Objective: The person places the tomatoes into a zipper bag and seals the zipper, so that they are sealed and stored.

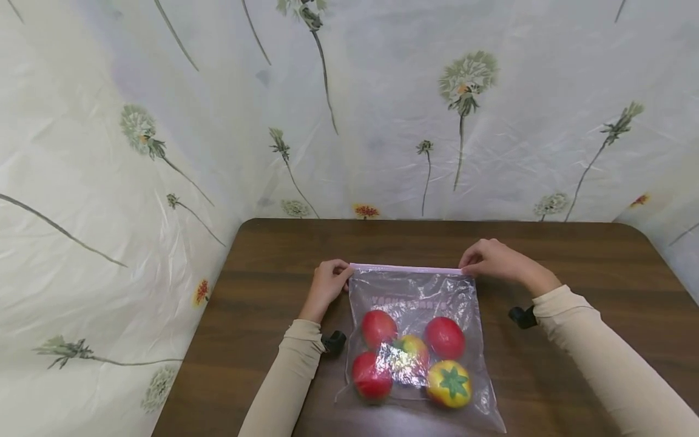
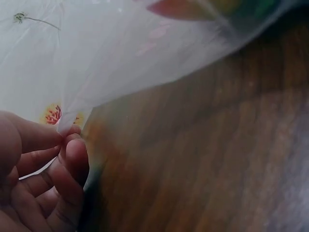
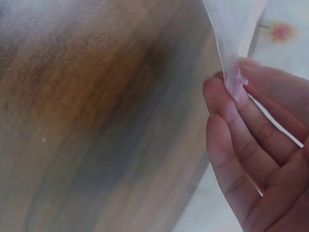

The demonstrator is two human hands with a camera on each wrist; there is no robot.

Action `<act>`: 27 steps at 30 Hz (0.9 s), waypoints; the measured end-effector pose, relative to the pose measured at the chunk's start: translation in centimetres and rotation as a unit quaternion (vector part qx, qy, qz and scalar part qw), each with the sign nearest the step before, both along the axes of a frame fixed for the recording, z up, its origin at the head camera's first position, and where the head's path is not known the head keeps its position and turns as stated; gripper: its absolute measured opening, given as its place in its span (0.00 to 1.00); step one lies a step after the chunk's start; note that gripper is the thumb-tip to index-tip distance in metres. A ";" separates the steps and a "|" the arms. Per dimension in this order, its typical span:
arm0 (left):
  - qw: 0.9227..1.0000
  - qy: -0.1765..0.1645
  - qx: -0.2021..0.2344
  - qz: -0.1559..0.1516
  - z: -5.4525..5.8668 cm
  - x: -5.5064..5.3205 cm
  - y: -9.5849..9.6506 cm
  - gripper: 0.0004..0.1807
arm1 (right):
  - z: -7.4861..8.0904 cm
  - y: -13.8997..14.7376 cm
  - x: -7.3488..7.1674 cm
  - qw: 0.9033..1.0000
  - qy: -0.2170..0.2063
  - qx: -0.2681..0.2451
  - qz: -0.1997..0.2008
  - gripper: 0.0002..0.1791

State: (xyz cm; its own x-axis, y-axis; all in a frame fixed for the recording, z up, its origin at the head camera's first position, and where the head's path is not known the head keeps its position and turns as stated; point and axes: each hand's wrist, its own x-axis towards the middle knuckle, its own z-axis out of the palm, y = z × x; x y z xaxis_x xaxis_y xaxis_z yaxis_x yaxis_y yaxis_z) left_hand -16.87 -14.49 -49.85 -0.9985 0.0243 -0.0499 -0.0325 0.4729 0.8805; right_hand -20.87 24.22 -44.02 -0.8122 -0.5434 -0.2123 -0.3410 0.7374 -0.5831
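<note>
A clear zip bag (image 1: 406, 288) with a pink strip along its top edge spans the space between both hands. Inside it show several red and yellow fruits; one, yellow with a green star-shaped leaf (image 1: 453, 383), is at the lower right, and a red one (image 1: 379, 328) at the upper left. My left hand (image 1: 329, 280) pinches the bag's top left corner between thumb and fingertips, also seen in the left wrist view. The top right corner is pinched by my right hand (image 1: 494, 261); in the right wrist view the bag's corner (image 3: 235, 79) sits between thumb and fingers.
A dark brown wooden table (image 1: 289, 243) lies under the bag, its rounded far edge close to a wall covering (image 1: 371, 121) printed with dandelions. Dark wrist cameras are worn on the left (image 1: 334, 342) and right (image 1: 522, 317) wrists.
</note>
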 end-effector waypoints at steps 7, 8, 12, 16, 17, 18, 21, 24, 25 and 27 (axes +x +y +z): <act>1.000 -0.004 -0.016 0.005 -0.7 -0.1 -0.1 0.10 | -1.1 -0.3 0.0 1.000 0.009 0.015 0.002 0.04; 1.000 -0.003 -0.021 0.007 -0.8 -0.1 -0.1 0.10 | -1.3 -0.3 0.0 1.000 0.012 0.018 0.003 0.04; 1.000 -0.006 -0.029 0.011 -0.9 0.0 -0.1 0.10 | -1.8 -0.4 0.0 0.999 0.035 0.029 0.004 0.03; 1.000 -0.009 -0.030 0.006 -0.9 -0.1 -0.1 0.10 | -2.2 -0.4 0.2 0.998 0.056 0.035 -0.003 0.03; 1.000 -0.010 -0.029 0.004 -0.9 -0.1 -0.2 0.10 | -2.3 -0.4 0.2 0.998 0.057 0.034 -0.005 0.03; 1.000 -0.010 -0.029 0.003 -0.9 -0.1 -0.2 0.09 | -2.4 -0.4 0.3 0.998 0.058 0.033 -0.008 0.03; 1.000 -0.010 -0.024 0.000 -1.0 -0.1 -0.3 0.09 | -2.7 -0.4 0.3 0.998 0.060 0.028 -0.013 0.02; 1.000 -0.009 -0.016 -0.002 -1.0 -0.1 -0.4 0.08 | -3.0 -0.3 0.2 0.997 0.064 0.025 -0.022 0.03; 1.000 -0.008 -0.015 -0.003 -1.0 -0.1 -0.4 0.08 | -3.1 -0.3 0.1 0.997 0.065 0.023 -0.025 0.03; 1.000 -0.007 -0.012 -0.004 -1.0 -0.1 -0.4 0.08 | -3.2 -0.2 0.0 0.997 0.067 0.023 -0.031 0.03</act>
State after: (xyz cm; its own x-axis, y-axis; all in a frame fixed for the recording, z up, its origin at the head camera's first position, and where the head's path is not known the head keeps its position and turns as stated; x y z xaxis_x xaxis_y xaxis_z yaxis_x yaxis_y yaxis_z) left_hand -16.92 -14.93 -50.88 -0.9974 0.0314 -0.0654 -0.0414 0.4939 0.8685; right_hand -20.85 23.98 -47.25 -0.8663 -0.4844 -0.1224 -0.3676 0.7838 -0.5005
